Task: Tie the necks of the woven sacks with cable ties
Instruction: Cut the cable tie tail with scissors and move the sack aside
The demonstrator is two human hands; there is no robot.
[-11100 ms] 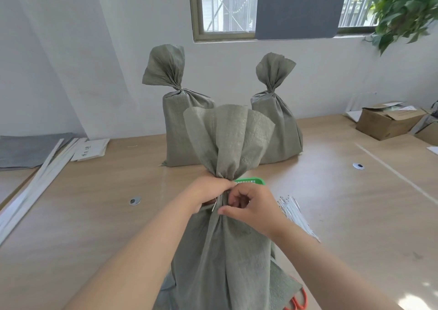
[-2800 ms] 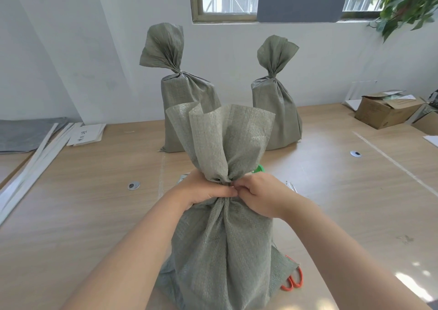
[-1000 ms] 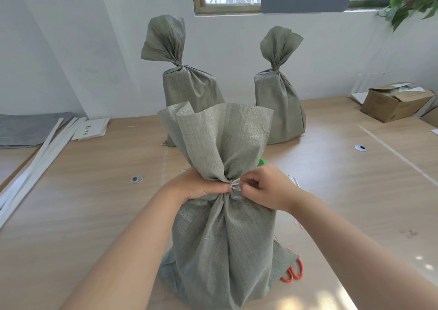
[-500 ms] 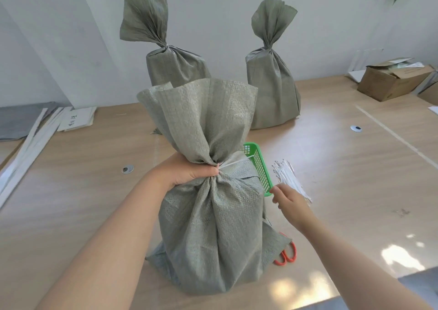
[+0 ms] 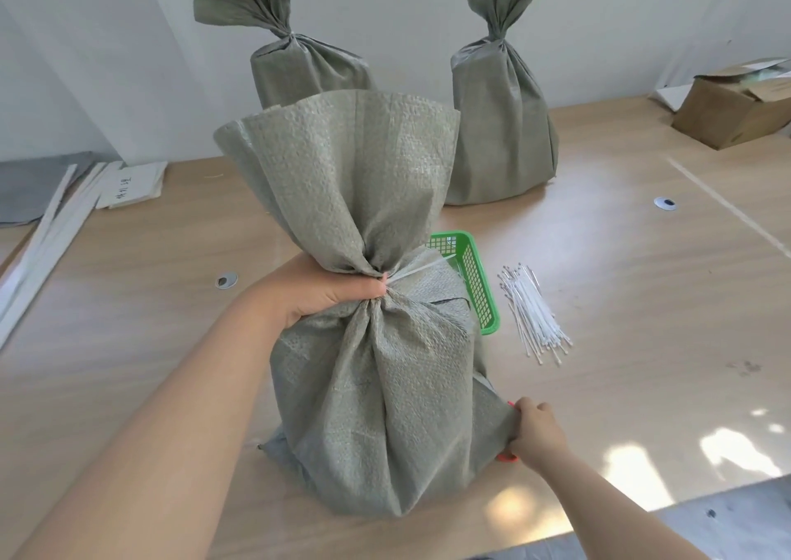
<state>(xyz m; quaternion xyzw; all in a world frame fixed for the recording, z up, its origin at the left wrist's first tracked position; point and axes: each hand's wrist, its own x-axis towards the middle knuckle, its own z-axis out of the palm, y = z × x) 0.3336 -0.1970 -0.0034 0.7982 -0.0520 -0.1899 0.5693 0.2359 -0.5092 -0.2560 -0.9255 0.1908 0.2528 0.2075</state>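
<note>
Gripping the gathered neck of the front sack (image 5: 376, 410), the left hand (image 5: 325, 290) holds it upright, and the cable tie (image 5: 417, 269) cinched there sticks its loose tail out rightward from the neck. The right hand (image 5: 535, 431) sits low at that sack's right base, fingers curled beside a red handle (image 5: 508, 457). I cannot tell whether they grip it, but this hand looks better placed to reach the tail.

Light wooden table (image 5: 620, 303) against a plain white wall (image 5: 107, 67).
Sun patches (image 5: 633, 469) near the front edge; two round grommets (image 5: 226, 280) set in the top; cardboard box (image 5: 736, 106) far right, white strips (image 5: 43, 234) and grey sheet (image 5: 25, 183) far left; grey floor (image 5: 727, 516) past the near right corner.
</note>
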